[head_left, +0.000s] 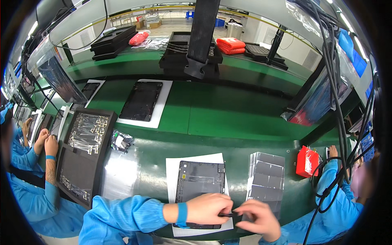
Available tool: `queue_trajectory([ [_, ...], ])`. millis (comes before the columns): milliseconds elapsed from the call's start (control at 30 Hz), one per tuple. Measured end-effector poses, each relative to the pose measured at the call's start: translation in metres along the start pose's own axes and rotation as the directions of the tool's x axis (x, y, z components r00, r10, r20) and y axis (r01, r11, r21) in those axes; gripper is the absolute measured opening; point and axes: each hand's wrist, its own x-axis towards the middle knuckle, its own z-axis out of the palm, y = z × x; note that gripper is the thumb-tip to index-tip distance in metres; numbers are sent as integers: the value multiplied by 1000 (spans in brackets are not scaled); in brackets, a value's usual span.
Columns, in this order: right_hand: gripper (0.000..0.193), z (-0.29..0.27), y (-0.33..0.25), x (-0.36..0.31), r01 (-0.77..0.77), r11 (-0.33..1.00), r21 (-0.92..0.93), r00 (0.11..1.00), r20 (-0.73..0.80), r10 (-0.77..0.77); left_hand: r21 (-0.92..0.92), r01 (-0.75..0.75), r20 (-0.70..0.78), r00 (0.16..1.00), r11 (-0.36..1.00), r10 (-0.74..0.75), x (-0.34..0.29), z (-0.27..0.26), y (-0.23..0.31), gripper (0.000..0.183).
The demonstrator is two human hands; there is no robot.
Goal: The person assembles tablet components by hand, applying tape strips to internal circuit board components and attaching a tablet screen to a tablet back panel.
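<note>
A black tablet housing (201, 173) lies on a white sheet (172, 175) in front of me. My left hand (206, 209), with a blue wristband, reaches across its lower part. Its curled fingers grip a small black piece (228, 214) that sticks out to the right; the rest of the piece is hidden. Just right of that, my right hand (261, 218) has thumb and forefinger spread beside the piece's end. I cannot tell whether a fingertip touches it. Behind the right hand lies a stack of dark grey sheets (267, 175) with clear edges.
A black tray (98, 163) of small metallic parts stands left, beside a small bag (121, 141). Another tablet housing (141, 101) lies farther back. A red box (307, 162) and hanging black cables (335, 94) are at the right. Co-workers in blue sit on both sides.
</note>
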Motion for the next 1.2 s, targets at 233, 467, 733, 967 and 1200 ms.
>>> queue_trajectory([
  [233,15,54,26,27,154,985,75,988,14,-155,-51,156,46,987,987,-153,-35,-19,-6,30],
  [467,11,62,19,39,-29,982,187,994,-97,47,-588,178,-76,959,789,-273,-47,-50,-17,25],
  [733,42,59,33,48,-263,957,123,936,-208,284,-128,258,-410,866,958,-288,-27,-80,-23,18],
  [967,54,63,64,53,-21,654,-756,991,-101,-84,234,125,-465,885,964,-2,1,-80,-71,16],
  [1200,60,60,64,57,-26,652,-758,998,-54,-23,230,104,-418,909,968,2,7,-74,-81,17],
])
